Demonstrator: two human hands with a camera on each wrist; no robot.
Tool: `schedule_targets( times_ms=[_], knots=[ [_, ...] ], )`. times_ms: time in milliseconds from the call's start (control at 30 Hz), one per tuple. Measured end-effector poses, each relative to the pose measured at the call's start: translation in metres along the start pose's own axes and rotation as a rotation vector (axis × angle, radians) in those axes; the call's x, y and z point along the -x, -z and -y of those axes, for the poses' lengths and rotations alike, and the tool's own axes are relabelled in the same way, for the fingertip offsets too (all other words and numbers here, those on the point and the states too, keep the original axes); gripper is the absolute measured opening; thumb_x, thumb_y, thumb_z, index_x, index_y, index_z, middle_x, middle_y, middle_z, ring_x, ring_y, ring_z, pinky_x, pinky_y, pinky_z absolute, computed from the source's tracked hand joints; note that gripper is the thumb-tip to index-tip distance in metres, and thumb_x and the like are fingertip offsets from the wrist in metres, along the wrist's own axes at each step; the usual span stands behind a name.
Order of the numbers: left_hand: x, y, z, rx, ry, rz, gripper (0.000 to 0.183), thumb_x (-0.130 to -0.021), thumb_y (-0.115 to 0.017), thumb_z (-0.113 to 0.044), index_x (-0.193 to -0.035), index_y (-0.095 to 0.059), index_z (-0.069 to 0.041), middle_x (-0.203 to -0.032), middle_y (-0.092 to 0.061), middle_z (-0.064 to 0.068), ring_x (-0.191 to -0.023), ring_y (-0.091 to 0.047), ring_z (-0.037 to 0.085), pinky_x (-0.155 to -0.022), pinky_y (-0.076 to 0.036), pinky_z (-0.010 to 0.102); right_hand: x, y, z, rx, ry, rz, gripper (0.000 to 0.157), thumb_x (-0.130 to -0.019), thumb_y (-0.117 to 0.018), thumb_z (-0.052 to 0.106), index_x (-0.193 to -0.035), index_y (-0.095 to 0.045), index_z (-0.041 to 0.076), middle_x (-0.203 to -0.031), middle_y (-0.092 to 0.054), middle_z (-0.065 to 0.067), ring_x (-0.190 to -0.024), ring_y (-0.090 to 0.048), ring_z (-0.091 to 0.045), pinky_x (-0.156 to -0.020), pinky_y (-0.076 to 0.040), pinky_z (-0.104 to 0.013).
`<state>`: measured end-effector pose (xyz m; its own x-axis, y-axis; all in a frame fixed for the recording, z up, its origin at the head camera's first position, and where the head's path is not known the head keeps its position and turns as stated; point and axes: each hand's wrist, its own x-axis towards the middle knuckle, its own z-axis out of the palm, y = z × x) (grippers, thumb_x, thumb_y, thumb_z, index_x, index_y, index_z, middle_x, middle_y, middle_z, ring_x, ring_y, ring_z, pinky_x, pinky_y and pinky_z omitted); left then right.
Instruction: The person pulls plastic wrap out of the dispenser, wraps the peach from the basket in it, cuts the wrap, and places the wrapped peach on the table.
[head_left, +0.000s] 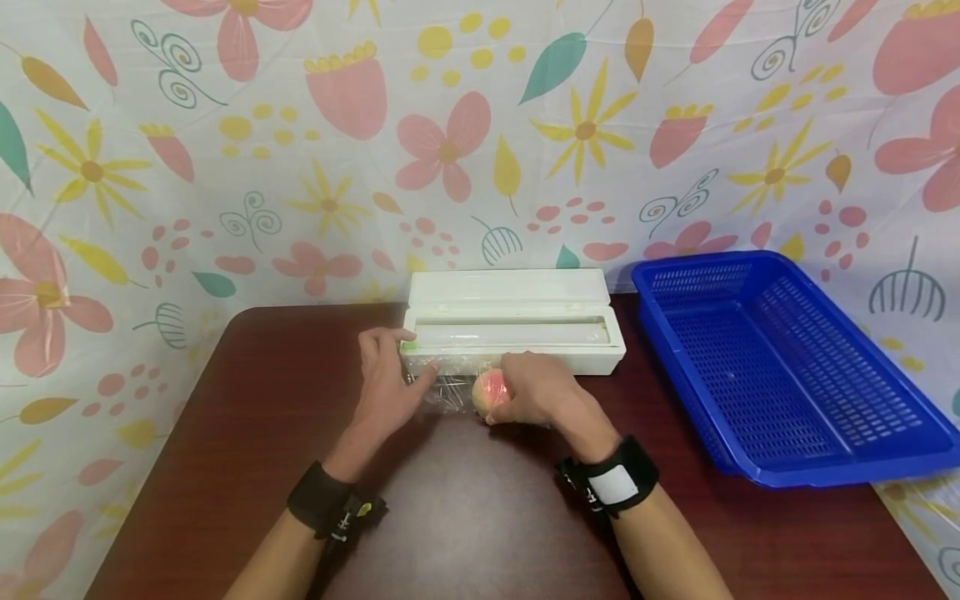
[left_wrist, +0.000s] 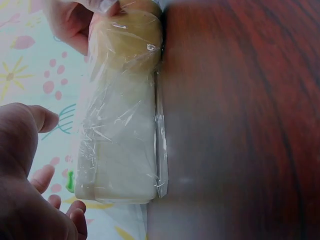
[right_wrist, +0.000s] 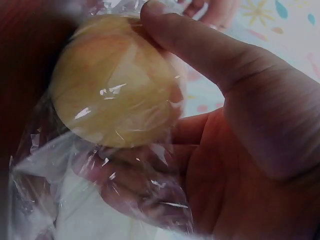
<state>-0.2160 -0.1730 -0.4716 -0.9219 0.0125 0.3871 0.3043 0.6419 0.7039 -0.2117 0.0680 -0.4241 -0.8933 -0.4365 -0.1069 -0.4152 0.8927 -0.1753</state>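
A yellow apple with a pink blush (head_left: 492, 391), covered in clear plastic wrap (right_wrist: 125, 90), is gripped by my right hand (head_left: 542, 390) in front of a long white wrap dispenser box (head_left: 525, 362). The right thumb lies on the fruit and the fingers curl beneath it in the right wrist view. Loose wrap (left_wrist: 120, 115) spreads from the apple along the front of the box in the left wrist view. My left hand (head_left: 390, 379) is at the box's left end, fingers spread and holding nothing, close to a small green piece (left_wrist: 70, 181).
The dispenser's lid (head_left: 510, 287) stands raised at the back, with a clear roll (head_left: 517, 333) inside. A blue perforated basket (head_left: 697, 400) sits at the right of the brown table (head_left: 465, 517). Behind hangs a flower-patterned cloth (head_left: 450, 225).
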Motion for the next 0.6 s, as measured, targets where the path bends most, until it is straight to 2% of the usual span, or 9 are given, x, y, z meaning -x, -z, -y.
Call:
schedule_targets(
  times_ms=[200,300,433,600],
  knots=[
    [0.0,0.0,0.0,0.01,-0.004,-0.003,0.053,-0.08,-0.075,-0.035,-0.12,-0.047,-0.014,-0.122,-0.026,0.009,-0.11,-0.037,0.028,-0.094,-0.037,0.045,-0.004,-0.01,0.008,0.092,-0.027,0.021,0.076,-0.057,-0.081,0.064,-0.11,-0.057,0.014,-0.091,-0.059,0.002,-0.082,-0.057,-0.019,-0.068,-0.049,-0.036],
    [0.0,0.0,0.0,0.01,-0.005,-0.006,0.053,-0.08,-0.076,-0.034,-0.119,-0.047,-0.014,-0.122,-0.026,0.009,-0.11,-0.037,0.028,-0.095,-0.037,0.045,-0.006,-0.013,0.011,0.116,-0.05,0.041,0.084,-0.056,-0.082,0.064,-0.117,-0.055,0.012,-0.098,-0.061,-0.002,-0.087,-0.059,-0.023,-0.069,-0.051,-0.039],
    [0.0,0.0,0.0,0.013,-0.006,-0.005,0.052,-0.08,-0.076,-0.034,-0.119,-0.047,-0.014,-0.121,-0.026,0.009,-0.109,-0.036,0.027,-0.094,-0.036,0.045,-0.008,-0.017,0.017,0.136,-0.108,0.06,0.087,-0.053,-0.084,0.064,-0.115,-0.054,0.011,-0.098,-0.061,-0.005,-0.084,-0.059,-0.025,-0.063,-0.051,-0.039],
    [0.0,0.0,0.0,0.012,-0.006,-0.008,0.051,-0.08,-0.075,-0.034,-0.118,-0.047,-0.016,-0.12,-0.026,0.007,-0.108,-0.036,0.028,-0.093,-0.036,0.045,-0.011,-0.021,0.027,0.129,-0.173,0.038,0.09,-0.048,-0.087,0.061,-0.112,-0.053,0.007,-0.095,-0.061,-0.009,-0.083,-0.061,-0.027,-0.059,-0.052,-0.04]
  ],
)
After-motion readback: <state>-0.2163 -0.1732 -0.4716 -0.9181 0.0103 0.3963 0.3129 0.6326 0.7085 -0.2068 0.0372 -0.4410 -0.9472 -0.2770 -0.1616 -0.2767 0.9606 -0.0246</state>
